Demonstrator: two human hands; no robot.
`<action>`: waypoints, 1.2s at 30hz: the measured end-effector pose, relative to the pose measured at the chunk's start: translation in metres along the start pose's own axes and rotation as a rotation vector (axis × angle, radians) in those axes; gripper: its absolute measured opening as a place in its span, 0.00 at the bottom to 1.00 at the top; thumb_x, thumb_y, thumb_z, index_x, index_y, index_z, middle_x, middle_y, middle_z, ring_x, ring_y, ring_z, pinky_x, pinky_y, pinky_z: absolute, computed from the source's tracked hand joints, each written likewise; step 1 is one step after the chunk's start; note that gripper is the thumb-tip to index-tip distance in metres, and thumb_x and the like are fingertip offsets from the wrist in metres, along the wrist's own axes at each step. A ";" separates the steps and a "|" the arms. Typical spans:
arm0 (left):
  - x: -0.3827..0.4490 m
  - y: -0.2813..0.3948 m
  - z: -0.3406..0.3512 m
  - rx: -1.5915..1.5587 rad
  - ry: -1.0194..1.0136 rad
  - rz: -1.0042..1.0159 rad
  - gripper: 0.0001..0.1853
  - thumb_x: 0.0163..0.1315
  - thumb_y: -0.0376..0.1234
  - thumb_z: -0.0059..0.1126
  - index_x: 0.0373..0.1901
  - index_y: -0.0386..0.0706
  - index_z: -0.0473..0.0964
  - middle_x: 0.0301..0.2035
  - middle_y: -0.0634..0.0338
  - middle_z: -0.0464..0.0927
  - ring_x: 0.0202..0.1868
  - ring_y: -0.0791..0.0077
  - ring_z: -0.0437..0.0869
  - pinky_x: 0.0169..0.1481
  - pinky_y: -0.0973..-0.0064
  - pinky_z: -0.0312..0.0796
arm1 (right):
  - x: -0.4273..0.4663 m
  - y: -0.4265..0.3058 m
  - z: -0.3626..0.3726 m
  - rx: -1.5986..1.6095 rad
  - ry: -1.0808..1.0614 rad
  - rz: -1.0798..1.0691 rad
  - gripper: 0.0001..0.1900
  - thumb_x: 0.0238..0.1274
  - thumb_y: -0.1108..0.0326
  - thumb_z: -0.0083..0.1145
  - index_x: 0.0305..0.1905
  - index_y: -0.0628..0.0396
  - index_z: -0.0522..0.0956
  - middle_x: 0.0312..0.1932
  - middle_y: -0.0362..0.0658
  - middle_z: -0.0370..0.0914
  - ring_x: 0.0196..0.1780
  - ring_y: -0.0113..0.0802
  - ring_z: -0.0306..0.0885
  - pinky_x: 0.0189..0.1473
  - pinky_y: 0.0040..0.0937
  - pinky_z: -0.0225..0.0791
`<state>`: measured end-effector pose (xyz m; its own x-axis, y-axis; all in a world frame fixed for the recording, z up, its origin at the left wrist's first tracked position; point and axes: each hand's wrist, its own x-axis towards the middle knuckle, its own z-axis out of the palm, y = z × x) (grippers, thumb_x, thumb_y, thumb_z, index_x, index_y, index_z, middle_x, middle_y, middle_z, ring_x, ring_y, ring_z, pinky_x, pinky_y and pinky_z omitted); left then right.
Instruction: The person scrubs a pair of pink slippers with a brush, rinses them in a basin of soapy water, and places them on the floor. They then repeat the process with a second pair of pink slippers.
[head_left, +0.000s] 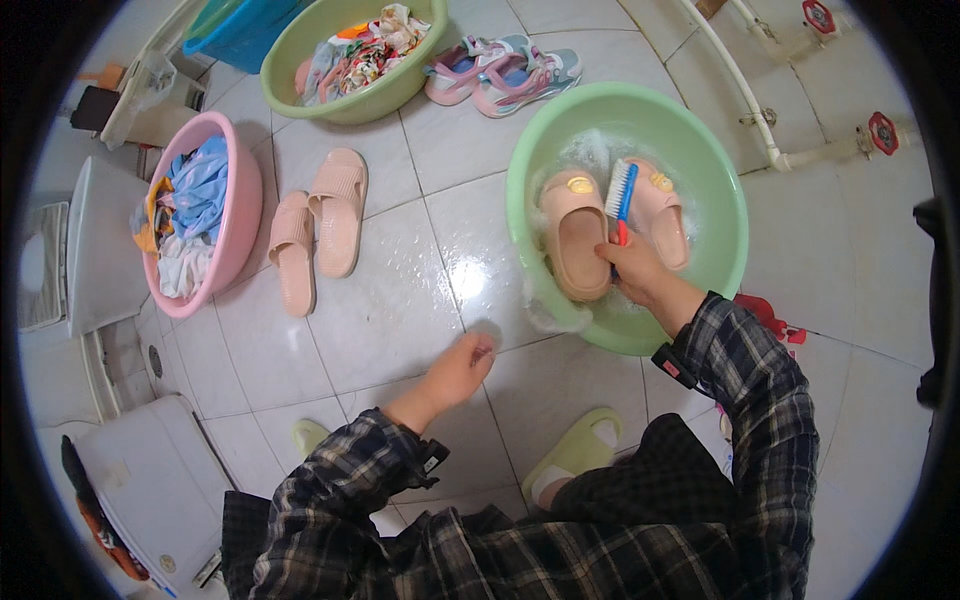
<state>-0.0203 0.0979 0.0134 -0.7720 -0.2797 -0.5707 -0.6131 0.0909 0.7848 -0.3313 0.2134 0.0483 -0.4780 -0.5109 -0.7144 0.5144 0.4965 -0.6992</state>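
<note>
My right hand (637, 270) grips the red end of a scrubbing brush (621, 195) with white bristles and a blue back. The brush lies between two slide slippers in a green plastic basin (630, 341) of sudsy water. My thumb is at the inner edge of the left slide slipper (577, 247); whether it presses on it I cannot tell. The right slide slipper (660, 214) is tilted beside the brush. Both are pink with a yellow ornament on the strap. My left hand (461, 367) hovers over the tiles left of the basin, fingers curled, with nothing visible in it.
Pink ribbed slippers (337, 214) stand on the wet tiled floor (390, 300). Clothes fill a pink basin (244, 240) and an olive-green basin (352, 109). Sneakers (502, 71) sit behind the basin. Pipes with a red valve (883, 133) run at right; a red object (761, 311) lies nearby.
</note>
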 end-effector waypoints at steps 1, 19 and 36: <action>0.003 0.007 -0.003 -0.055 0.007 0.005 0.13 0.68 0.32 0.52 0.51 0.36 0.70 0.42 0.55 0.78 0.44 0.71 0.79 0.52 0.74 0.72 | -0.004 0.001 -0.001 0.128 0.015 0.070 0.11 0.61 0.73 0.55 0.48 0.57 0.73 0.46 0.43 0.76 0.49 0.36 0.77 0.47 0.39 0.74; 0.037 0.128 -0.014 -0.515 0.078 0.038 0.27 0.64 0.27 0.50 0.62 0.37 0.50 0.45 0.49 0.76 0.34 0.71 0.81 0.33 0.74 0.75 | -0.031 0.004 -0.028 -0.323 0.074 -0.256 0.11 0.64 0.59 0.58 0.38 0.56 0.74 0.33 0.41 0.74 0.37 0.30 0.74 0.39 0.32 0.69; 0.027 -0.021 -0.068 -0.418 0.404 -0.291 0.34 0.63 0.35 0.56 0.64 0.33 0.51 0.49 0.44 0.72 0.39 0.63 0.82 0.44 0.70 0.77 | 0.037 0.006 -0.067 -0.216 0.109 0.144 0.14 0.52 0.72 0.62 0.44 0.52 0.72 0.36 0.40 0.74 0.39 0.31 0.72 0.36 0.34 0.63</action>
<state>-0.0175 0.0237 -0.0021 -0.4104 -0.5818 -0.7022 -0.6074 -0.3999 0.6864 -0.3942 0.2442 0.0158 -0.4910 -0.3511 -0.7973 0.4248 0.7026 -0.5710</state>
